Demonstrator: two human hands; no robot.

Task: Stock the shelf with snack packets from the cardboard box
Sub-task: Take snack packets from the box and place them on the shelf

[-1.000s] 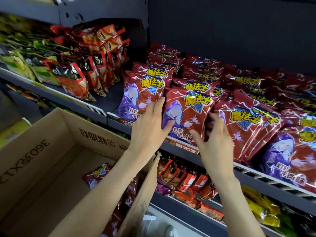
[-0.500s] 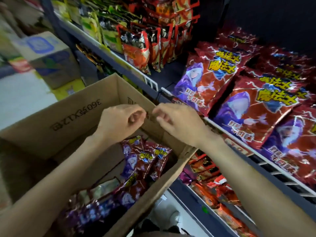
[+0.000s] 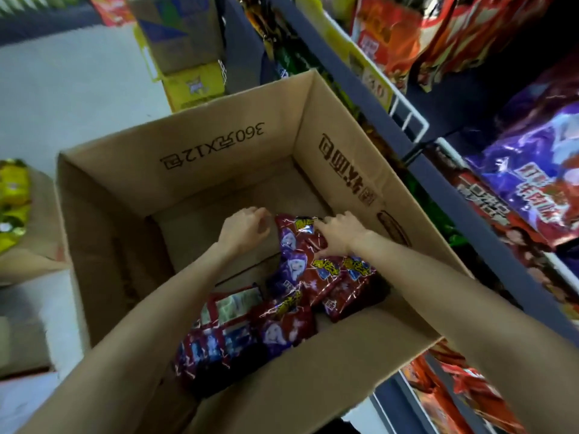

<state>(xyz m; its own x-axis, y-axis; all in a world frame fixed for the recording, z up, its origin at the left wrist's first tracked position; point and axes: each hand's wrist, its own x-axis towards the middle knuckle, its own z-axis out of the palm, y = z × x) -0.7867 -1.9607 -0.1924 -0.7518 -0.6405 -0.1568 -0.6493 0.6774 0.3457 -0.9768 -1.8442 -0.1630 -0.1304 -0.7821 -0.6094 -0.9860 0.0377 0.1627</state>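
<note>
Head view, one camera; one open cardboard box point(image 3: 200, 158), brown, printed on two inner walls, standing just beside the shelf point(image 3: 488, 220) that runs down the right edge; inside the box, red-and-purple snack packets lying loose toward the near right corner, at least five told apart, the exact number uncertain where they overlap; topmost packet point(image 3: 300, 242) tilted against the others, the far left part of the box floor bare cardboard; two bare hands reaching into the box from below; left hand point(image 3: 244, 228), fingers loosely curled, just left of the topmost packet and holding nothing that can be seen, whether it touches the packet's edge cannot be told; right hand point(image 3: 336, 234), fingers bent down onto the top of the topmost packet, thumb at its side, gripping it; on the shelf at right, one large purple-and-red packet point(image 3: 539, 170) of the same kind in plain sight, further ones cut off by the frame; on the level above, orange-red packets point(image 3: 394, 32), count blurred; on the lowest level, red packets point(image 3: 463, 389), count unclear; beyond the box, one stack of cartons point(image 3: 188, 51), a yellow one at its base; at the left edge, one yellow packet point(image 3: 12, 202) resting on another brown carton point(image 3: 34, 245).
</note>
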